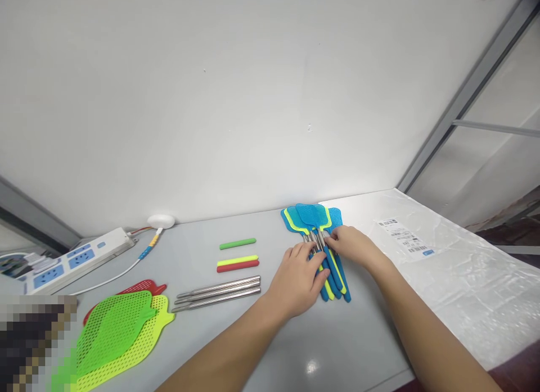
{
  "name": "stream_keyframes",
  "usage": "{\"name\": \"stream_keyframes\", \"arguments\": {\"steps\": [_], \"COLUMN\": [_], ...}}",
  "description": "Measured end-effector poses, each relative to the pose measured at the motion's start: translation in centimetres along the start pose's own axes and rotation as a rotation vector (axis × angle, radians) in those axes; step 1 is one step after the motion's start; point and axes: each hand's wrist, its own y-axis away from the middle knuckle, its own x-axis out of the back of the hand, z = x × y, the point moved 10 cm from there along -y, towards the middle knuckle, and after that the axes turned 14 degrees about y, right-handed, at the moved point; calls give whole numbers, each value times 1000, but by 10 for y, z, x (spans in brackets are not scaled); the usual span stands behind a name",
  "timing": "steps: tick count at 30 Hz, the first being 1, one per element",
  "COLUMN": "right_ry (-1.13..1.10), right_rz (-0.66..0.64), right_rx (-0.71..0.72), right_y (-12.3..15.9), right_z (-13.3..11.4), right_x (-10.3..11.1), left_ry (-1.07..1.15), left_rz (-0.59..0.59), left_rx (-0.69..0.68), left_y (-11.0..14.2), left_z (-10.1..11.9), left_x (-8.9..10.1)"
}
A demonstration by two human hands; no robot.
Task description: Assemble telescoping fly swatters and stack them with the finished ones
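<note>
1. Swatters (313, 216): assembled bundle, blue and yellow, lying near the worktop's (337, 347) back edge, by its right side. Heads are overlapping and pointing at the back edge; handles (337, 276) are pointing toward the front edge.
2. Left hand (297, 282): touching the bundle from its left, fingers resting over shafts and handles. Right hand (348, 246): reaching in from the right, fingertips touching the shafts just below the heads. Hands are sitting close together; can't tell how tightly either is closing.
3. Main risk, my read: bundle fanning out. Handle ends are lying uneven, so squeezing from one side only could be rolling one swatter over another.
4. Second risk: mesh heads snagging, since they're stacking at different angles. Pulling one shaft could be dragging its neighbours or bending a rim.
5. Left of the bundle: green grip (238, 244) lying alone, yellow grip (237, 261) and red grip (237, 266) lying side by side. Three metal rods (236, 296) are lying nearer the front edge. Round parts; a forearm brush could be setting them rolling.
6. Toward the front-left corner: red head (145, 287), green head (113, 324), yellow head (158, 324), overlapping.
7. Back-left corner: power strip (97, 257), white cable (147, 249) running beside it. Snag risk if something's sweeping left.
8. Right side: clear film (447, 291) covering the surface, probably slippery under handles.
</note>
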Motion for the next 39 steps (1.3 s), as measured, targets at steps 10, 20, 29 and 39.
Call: {"name": "stream_keyframes", "arguments": {"steps": [10,20,29,39], "right_ry": [-25,11,-22,-77], "right_rz": [49,85,97,50], "right_rx": [4,-51,-42,59], "right_y": [-4,-1,6,10], "right_z": [-7,-2,-3,-19], "right_x": [-2,6,15,9], "left_ry": [14,19,-3,19], "left_rz": [15,-11,-17,-35], "left_rx": [-10,2,5,24], "left_y": [-1,0,-1,-3], "left_z": [1,-1,-3,-4], "left_x": [2,0,-3,-4]}}
